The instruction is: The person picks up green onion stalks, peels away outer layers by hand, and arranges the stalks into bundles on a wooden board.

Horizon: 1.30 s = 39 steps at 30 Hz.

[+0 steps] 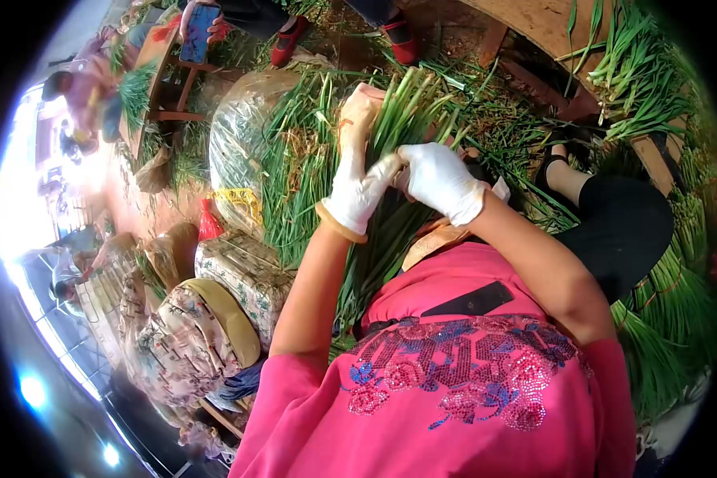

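My left hand (357, 171), in a white glove, is closed round a bunch of green onions (410, 103) in front of my body. The pale cut ends of the bunch point up and away, and its long leaves hang down toward my lap. My right hand (444, 179), also gloved in white, is closed in a pinch against my left thumb, right beside the stalks. Whatever its fingertips hold is hidden. Left of my left hand lies a large heap of loose green onions (291, 171) with dry brown bits among it.
Clear plastic sheeting (235, 131) borders the heap. Bundled greens (665, 342) lie at the right, and more green onions (633, 76) rest by a wooden board (546, 24). A person in red shoes (289, 41) holds a phone (199, 33). Another person's patterned clothing (179, 342) shows at left.
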### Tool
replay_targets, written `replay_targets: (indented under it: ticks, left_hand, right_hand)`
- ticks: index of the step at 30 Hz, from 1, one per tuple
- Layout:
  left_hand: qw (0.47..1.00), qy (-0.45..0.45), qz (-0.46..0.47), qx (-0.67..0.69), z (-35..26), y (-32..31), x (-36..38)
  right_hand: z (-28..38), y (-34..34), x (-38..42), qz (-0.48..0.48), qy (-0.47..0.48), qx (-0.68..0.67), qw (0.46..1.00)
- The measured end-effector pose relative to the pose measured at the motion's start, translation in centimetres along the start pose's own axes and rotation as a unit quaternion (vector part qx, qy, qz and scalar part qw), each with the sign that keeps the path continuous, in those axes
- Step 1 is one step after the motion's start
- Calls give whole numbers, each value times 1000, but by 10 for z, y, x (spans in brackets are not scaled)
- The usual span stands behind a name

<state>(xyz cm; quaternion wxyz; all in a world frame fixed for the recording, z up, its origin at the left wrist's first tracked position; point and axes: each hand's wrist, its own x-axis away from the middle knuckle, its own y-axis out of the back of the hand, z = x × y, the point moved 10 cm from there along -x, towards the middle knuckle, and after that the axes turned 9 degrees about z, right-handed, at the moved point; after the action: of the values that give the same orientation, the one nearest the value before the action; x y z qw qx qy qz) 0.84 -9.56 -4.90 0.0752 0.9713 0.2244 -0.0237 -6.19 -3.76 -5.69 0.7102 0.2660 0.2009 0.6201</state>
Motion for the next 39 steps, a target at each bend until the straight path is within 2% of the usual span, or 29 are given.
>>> replay_targets:
  ticks: [1, 2, 3, 4, 5, 6, 7, 9, 11, 12, 13, 14, 15, 16, 17, 18, 21, 24, 27, 28, 29, 30, 31, 32, 35, 37, 39]
  left_hand:
    - [1000, 14, -5, -19, -8, -4, 8]
    - [991, 0, -25, -130, -1, 2, 16]
    - [992, -5, -33, -124, 4, 4, 21]
    - [992, -8, -43, -117, 8, 6, 26]
    - [992, -11, -53, -110, 13, 8, 30]
    - [990, 22, -68, -119, 24, 12, 35]
    - [982, 4, -91, -167, 26, 14, 40]
    - [974, 28, -111, -193, 36, 18, 45]
    - [986, 33, -138, -86, 28, 19, 41]
    - [990, 11, -130, -60, 27, 17, 41]
    - [990, 16, -133, -55, 30, 17, 41]
    - [989, 21, -136, -51, 32, 18, 41]
    - [989, 27, -139, -46, 34, 19, 41]
    - [989, 27, -143, -24, 34, 19, 41]
    - [989, 27, -147, -3, 32, 19, 40]
    - [988, 27, -153, 18, 31, 19, 40]
    - [985, 31, -171, 14, 38, 25, 43]
    - [986, 2, -166, 4, 47, 33, 45]
    - [987, 1, -161, -18, 37, 31, 40]
    - [988, -32, -154, -7, 37, 32, 37]
    - [987, -14, -160, 18, 41, 34, 38]
    - [985, 4, -166, 43, 44, 35, 40]
    - [982, 22, -172, 70, 46, 34, 41]
    - [981, 26, -179, 74, 42, 33, 41]
    - [982, 14, -174, 73, 46, 35, 40]
    - [981, 39, -184, 54, 47, 31, 41]
    - [981, 37, -192, 22, 47, 32, 42]
  right_hand:
    - [-18, -13, 2, 135, -126, -215, 959]
    - [-26, -24, 3, 156, -145, -373, 903]
    - [-30, -33, 7, 171, -161, -520, 821]
    - [-30, -24, 12, 142, -129, -597, 779]
    - [-25, -16, 15, 163, -103, -632, 750]
    - [-22, 3, 19, 134, -59, -693, 706]
    - [-17, 25, 21, 105, -14, -748, 656]
    - [-27, 82, 31, -75, -25, -771, 632]
    - [-37, 137, 38, -40, 85, -804, 587]
    - [-42, 171, 46, -74, 107, -635, 762]
    - [-37, 193, 53, -103, 122, -427, 890]
    - [-50, 193, 53, -147, -14, -258, 955]
    - [-53, 187, 50, -163, -64, -130, 976]
    - [-35, 185, 47, -202, 1, 56, 978]
    - [-12, 175, 45, -233, 65, 241, 940]
    - [-1, 164, 38, -225, 77, 274, 932]
    - [22, 130, 10, -227, 121, 305, 917]
    - [13, 85, -21, -150, 102, 354, 918]
    - [11, 80, -34, -152, 148, 230, 950]
    - [-7, 95, -35, -172, 132, 6, 976]
    - [-22, 110, -35, -180, 107, -219, 953]
    - [-24, 139, -30, -217, 159, -258, 928]
    - [-47, 153, -27, -231, 105, -446, 858]
    - [-36, 173, -18, -238, 143, -372, 886]
    - [-10, 147, -17, -120, 111, -276, 947]
    - [-2, 83, -18, -7, -43, -339, 940]
    - [15, 47, -22, 56, -33, -182, 981]
